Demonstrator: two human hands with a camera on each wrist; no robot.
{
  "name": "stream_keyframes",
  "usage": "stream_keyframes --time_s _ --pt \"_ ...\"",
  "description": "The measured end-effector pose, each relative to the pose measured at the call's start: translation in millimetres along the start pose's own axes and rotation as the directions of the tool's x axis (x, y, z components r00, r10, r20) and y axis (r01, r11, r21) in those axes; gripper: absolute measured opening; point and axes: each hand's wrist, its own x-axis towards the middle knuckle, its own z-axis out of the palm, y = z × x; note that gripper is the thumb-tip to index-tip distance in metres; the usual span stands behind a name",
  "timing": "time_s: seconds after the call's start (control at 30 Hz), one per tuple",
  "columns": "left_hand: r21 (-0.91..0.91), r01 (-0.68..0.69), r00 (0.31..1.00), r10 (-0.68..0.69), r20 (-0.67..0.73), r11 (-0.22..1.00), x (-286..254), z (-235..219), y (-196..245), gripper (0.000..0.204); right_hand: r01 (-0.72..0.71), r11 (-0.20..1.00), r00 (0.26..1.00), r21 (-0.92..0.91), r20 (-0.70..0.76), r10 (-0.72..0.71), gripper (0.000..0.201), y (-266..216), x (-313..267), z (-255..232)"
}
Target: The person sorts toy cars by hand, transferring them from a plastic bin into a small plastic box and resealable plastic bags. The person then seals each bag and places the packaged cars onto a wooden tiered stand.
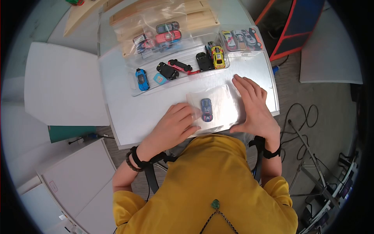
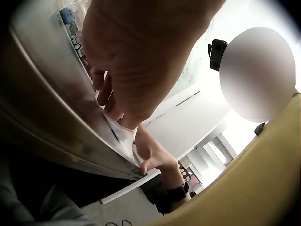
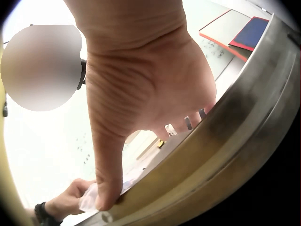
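A small dark blue toy car (image 1: 206, 110) lies with a clear plastic bag (image 1: 226, 105) near the table's front edge. My left hand (image 1: 174, 124) pinches the bag's left side with curled fingers; the left wrist view shows that hand (image 2: 134, 61) with the thin film (image 2: 121, 136) at its fingertips. Around the bag's right side, my right hand (image 1: 257, 111) is spread, fingers extended and thumb by the front edge. In the right wrist view the right hand (image 3: 146, 89) has its thumb down beside the film (image 3: 88, 200); its fingertips are partly hidden.
Behind the bag, a clear tray (image 1: 156, 89) holds several toy cars, including a blue one (image 1: 142, 80). More cars sit in a bag (image 1: 167, 37) at the back and a clear box (image 1: 243, 52) at the back right. A red-framed panel (image 1: 290, 31) stands beyond the table.
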Motion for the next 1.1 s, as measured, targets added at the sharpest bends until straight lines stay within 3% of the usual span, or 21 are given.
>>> stream_keyframes --time_s 0.3,0.43,0.53,0.63,0.83,1.1 --pt "0.099 -0.173 0.975 0.156 0.155 0.980 12 3 3 0.044 0.095 0.995 0.995 0.019 0.019 -0.095 0.128 6 2 4" --pt "0.154 -0.249 0.952 0.212 0.222 0.956 14 6 -1 0.047 0.060 0.998 0.996 -0.010 0.065 -0.059 0.127 -2 0 -4" --pt "0.183 -0.290 0.938 0.242 0.249 0.939 20 1 2 0.049 0.065 0.983 0.997 -0.173 0.062 -0.055 0.126 -24 0 -5" --pt "0.210 -0.293 0.938 0.238 0.254 0.933 21 3 2 0.049 0.215 0.976 0.975 -0.035 0.060 -0.212 0.120 -40 8 10" --pt "0.183 -0.291 0.940 0.245 0.236 0.939 22 1 3 0.038 0.263 0.964 0.964 -0.038 0.057 -0.260 0.116 -52 21 19" --pt "0.151 -0.248 0.932 0.193 0.307 0.957 22 -1 8 0.043 0.306 0.952 0.951 0.018 0.036 -0.307 0.112 -50 29 24"
